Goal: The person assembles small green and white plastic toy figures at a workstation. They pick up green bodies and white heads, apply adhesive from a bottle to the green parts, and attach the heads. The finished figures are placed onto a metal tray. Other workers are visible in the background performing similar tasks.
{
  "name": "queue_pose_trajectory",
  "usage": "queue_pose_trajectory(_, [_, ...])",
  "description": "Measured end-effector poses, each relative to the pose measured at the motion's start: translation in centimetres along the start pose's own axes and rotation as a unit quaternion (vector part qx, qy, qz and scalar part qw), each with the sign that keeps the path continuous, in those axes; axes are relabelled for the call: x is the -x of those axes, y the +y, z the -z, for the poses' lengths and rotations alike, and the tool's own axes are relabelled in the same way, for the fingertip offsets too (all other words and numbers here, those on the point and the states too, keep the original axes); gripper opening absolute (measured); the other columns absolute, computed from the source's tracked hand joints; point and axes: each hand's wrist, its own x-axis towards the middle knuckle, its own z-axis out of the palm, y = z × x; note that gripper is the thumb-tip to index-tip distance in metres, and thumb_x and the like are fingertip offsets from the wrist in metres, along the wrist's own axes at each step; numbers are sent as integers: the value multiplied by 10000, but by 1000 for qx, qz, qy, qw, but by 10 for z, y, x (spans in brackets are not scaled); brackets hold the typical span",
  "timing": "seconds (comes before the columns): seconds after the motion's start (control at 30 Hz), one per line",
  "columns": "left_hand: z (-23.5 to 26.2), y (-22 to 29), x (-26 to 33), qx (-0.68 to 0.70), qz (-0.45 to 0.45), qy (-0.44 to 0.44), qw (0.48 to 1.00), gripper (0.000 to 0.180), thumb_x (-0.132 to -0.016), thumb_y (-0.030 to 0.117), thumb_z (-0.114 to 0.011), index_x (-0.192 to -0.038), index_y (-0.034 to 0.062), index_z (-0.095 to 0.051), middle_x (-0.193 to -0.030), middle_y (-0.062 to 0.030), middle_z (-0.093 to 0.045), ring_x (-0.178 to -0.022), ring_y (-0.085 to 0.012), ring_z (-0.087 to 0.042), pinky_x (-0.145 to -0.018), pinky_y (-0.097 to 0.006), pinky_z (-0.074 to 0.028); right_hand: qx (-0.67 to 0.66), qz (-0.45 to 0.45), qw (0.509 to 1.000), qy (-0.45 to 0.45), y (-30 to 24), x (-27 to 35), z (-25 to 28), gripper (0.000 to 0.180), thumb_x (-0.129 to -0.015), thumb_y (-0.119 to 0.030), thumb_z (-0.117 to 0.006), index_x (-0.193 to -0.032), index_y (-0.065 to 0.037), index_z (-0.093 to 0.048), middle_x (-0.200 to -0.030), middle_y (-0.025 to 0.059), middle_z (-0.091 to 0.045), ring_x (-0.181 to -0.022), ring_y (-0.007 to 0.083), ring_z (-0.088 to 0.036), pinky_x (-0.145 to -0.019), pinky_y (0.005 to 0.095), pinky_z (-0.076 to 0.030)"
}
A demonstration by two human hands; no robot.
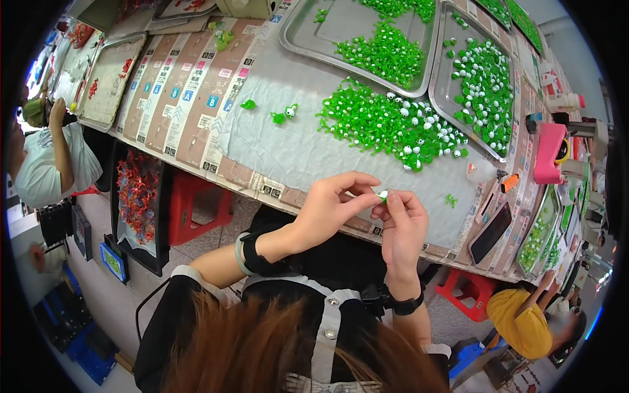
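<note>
**Two hands pinched on one tiny green-and-white piece**

The left hand (pixel 332 205) and the right hand (pixel 402 226) meet at the fingertips, both clamped on a small green-and-white piece (pixel 382 195); it is held up just off the near edge of the bench (pixel 262 187), in front of the person's body. It looks very light, probably moulded plastic; whether stiff or rubbery I cannot tell; the rounded white part may well be slick and roll under a fingertip, so the green part should give the surer hold, pinched gently, as thin bits could bend or snap. Similar pieces lie in a loose heap (pixel 373 121) on a pale sheet (pixel 275 147); the printed covering (pixel 167 85) beyond its left edge bears blue lettered squares, arrows and pink label blocks; the finer print is too small to read.
</note>
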Motion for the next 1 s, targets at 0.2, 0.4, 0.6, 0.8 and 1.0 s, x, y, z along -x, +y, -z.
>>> queue_pose_trajectory(0.2, [0,5,1,-57,-63,-2,996,192,-723,20,-569,-910,-19,-567,-808,-79,-570,-704,-129,-551,-593,-226,-449,-26,35,999,-11,-3,4,-5,127,-777,-48,-521,-873,36,-517,-822,100,-567,-713,142,-552,-644,262,-467])
queue_pose_trajectory(0.4, [4,0,-3,-188,-230,7,955,211,-680,-5,-593,-890,-8,-581,-757,-96,-576,-673,-174,-561,-568,-237,-444,-39,24,998,-32,-2,2,1,117,-778,-22,-508,-874,42,-522,-834,109,-568,-737,157,-556,-659,270,-469])
queue_pose_trajectory(0.6, [5,-13,-7,-261,-297,11,918,189,-672,7,-595,-860,8,-577,-717,-89,-566,-634,-208,-558,-532,-267,-444,-5,10,1000,-22,4,-1,9,104,-776,-17,-511,-855,47,-530,-811,111,-571,-694,161,-561,-655,272,-471])
queue_pose_trajectory(0.8, [9,-28,-11,-266,-287,0,920,144,-687,32,-584,-828,11,-570,-707,-91,-562,-614,-224,-555,-528,-281,-440,0,-15,1000,-26,15,-7,15,99,-776,-13,-508,-851,47,-531,-805,110,-572,-689,158,-564,-652,260,-468])
queue_pose_trajectory(1.0, [12,-36,-14,-259,-268,-4,928,122,-694,26,-573,-815,13,-565,-684,-93,-557,-599,-228,-550,-528,-286,-433,2,-33,999,-29,24,-14,19,94,-778,-25,-510,-842,41,-535,-787,102,-574,-686,151,-564,-649,246,-464])
